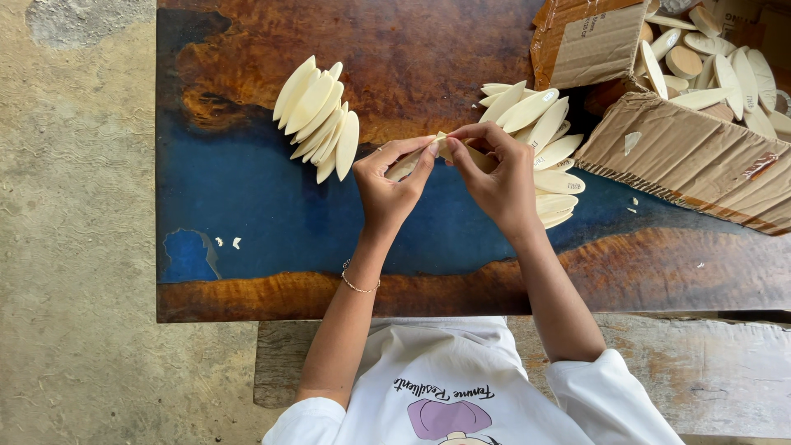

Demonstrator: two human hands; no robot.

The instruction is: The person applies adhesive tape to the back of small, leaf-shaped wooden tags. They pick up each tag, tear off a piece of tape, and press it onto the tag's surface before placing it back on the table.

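- Oval wooden piece [449, 152]: pale, flat and leaf-shaped, it sits between both our hands above the blue resin band of the table [247, 198], near the middle of that band.
- Left hand [391, 185]: we close thumb and fingers on the piece's left end, pinching it narrowly; a thin bracelet [360, 286] circles that wrist.
- Right hand [494, 177]: we close thumb and fingertips on the piece's right part, curled tight around it and touching the left fingertips.
- Fanned row of ovals [317, 115]: a leaning, overlapping stack of the same pale pieces stands on the table to the left of the held piece, well apart from it.
- Loose pile of ovals [548, 152]: more pieces lie scattered just right of the held piece, partly behind our right hand.
- Cardboard box [684, 148]: open and torn at its flaps, it rests further right of the held piece, holding many more ovals.
- Small pale chips [227, 242]: these lie on the blue band, far left of the held piece.
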